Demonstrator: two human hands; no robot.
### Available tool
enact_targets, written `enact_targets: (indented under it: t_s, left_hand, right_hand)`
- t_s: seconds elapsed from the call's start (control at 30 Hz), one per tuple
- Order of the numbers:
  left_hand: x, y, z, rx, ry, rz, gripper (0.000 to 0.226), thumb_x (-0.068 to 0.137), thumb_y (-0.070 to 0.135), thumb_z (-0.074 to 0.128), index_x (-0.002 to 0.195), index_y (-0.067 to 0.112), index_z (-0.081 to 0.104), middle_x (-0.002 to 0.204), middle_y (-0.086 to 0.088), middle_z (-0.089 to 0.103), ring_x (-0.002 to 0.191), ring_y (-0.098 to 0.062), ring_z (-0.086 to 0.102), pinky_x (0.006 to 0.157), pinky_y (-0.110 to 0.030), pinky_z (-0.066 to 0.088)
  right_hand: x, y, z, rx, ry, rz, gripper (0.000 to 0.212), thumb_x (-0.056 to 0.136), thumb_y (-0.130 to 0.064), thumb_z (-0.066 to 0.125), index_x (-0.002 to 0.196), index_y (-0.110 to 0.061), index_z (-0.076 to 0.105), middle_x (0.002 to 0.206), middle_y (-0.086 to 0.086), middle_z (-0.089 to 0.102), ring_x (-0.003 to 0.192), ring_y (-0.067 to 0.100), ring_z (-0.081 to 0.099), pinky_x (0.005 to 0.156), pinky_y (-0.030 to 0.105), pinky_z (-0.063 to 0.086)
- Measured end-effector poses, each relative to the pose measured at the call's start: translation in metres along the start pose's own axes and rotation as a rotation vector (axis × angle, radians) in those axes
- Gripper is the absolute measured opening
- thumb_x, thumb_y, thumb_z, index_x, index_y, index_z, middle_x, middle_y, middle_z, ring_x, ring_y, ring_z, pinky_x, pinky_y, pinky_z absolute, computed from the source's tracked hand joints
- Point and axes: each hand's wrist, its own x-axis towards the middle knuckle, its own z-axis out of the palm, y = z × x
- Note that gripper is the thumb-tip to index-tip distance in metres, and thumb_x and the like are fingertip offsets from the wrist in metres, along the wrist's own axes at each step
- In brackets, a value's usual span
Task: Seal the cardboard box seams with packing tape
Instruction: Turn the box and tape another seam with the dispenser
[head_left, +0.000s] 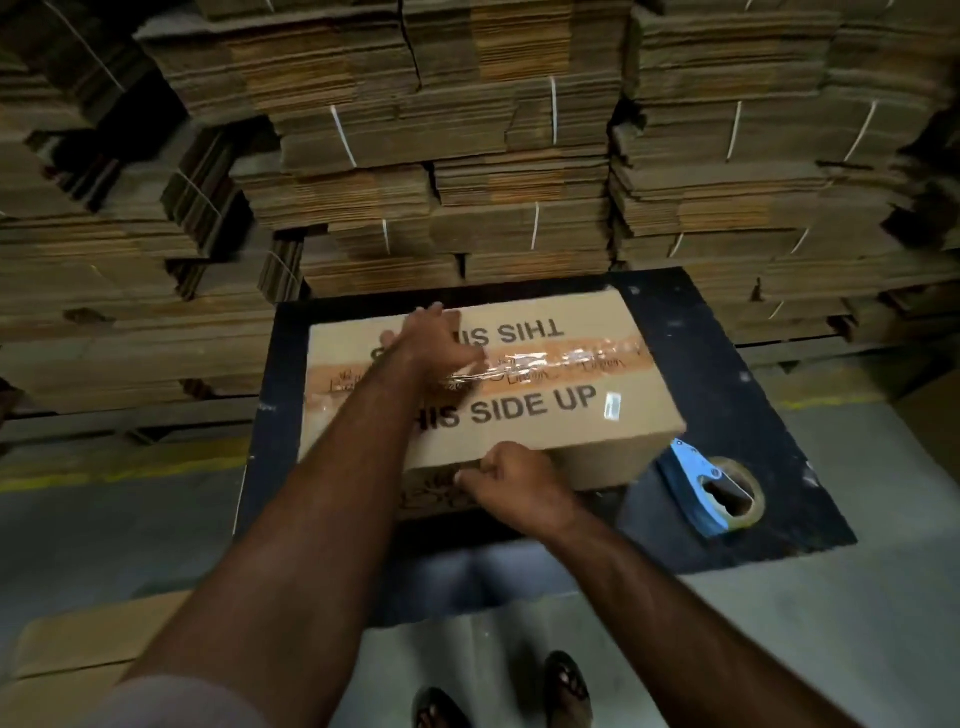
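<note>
At lower centre the right hand (511, 486) curls its fingers on the near top edge of the cardboard box (545, 415); the box lies mid-frame on a dark table (727, 395), long axis running left to right, "THIS SIDE UP" printed twice; the left hand (441, 340) presses flat, fingers straight, on glossy wrinkled packing tape (571, 361) along the centre seam; a blue tape dispenser (711, 493) sits right; bundled flat corrugated sheets (467, 130) fill the top.
</note>
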Motion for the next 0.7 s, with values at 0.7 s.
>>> enact_targets:
  t_s: [0.7]
  left_hand:
    - [-0.155, 0.039, 0.126, -1.211, 0.3, -0.433, 0.12, 0.074, 0.038, 0.081, 0.159, 0.03, -0.002, 0.155, -0.007, 0.041, 0.131, -0.008, 0.042, 0.107, -0.025, 0.035]
  right_hand:
    - [0.157, -0.038, -0.095, -0.564, 0.216, -0.259, 0.073, 0.084, -0.064, 0.058, 0.14, -0.02, 0.043, 0.142, 0.011, 0.048, 0.129, 0.032, 0.044, 0.108, 0.051, 0.027]
